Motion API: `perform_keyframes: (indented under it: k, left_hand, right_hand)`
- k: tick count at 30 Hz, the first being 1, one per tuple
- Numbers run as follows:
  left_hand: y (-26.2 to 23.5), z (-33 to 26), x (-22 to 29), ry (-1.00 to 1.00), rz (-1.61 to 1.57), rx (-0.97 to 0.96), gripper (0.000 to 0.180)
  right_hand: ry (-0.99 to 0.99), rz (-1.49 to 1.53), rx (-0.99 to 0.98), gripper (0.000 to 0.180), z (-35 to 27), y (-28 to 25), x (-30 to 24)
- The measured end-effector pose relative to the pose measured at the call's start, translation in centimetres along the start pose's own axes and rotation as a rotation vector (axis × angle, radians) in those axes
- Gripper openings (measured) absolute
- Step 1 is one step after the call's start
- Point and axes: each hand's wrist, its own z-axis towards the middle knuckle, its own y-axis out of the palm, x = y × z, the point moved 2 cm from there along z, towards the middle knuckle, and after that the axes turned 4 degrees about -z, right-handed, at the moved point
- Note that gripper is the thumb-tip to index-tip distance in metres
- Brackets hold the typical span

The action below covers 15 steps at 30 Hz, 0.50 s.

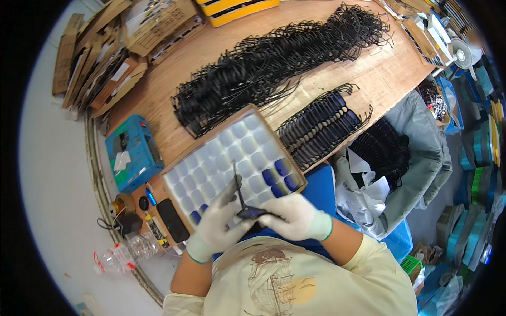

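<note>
Both my hands wear white gloves and meet at the near edge of a wooden table. My left hand and my right hand together hold a black eyeglass frame with a dark blue lens; one thin temple arm sticks up over the tray. Just beyond them lies a moulded tray of pale lens pockets, with a few dark blue lenses in its near right corner and one at its near left edge.
A long heap of black frames crosses the table. A neat row of frames with blue lenses lies right of the tray, a grey bag of frames further right. Left sit a blue box, a phone, a plastic bottle.
</note>
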Motion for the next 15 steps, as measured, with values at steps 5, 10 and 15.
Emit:
perform_keyframes:
  k: [5, 10, 15]
  left_hand:
    - [-10.6, 12.2, -10.0, -0.291, 0.287, 0.651, 0.063]
    - [-14.7, 18.2, -20.5, -0.576, 0.175, 0.523, 0.058]
    - [-12.7, 15.4, -16.6, -0.48, -0.281, 0.662, 0.041]
  right_hand:
    - [0.453, -0.8, 0.563, 0.025, 3.5, -14.0, 11.8]
    - [0.699, -0.84, 0.447, 0.042, 4.0, -21.4, 22.4]
    - [0.325, -1.046, 0.662, 0.025, 4.1, -16.6, 17.9]
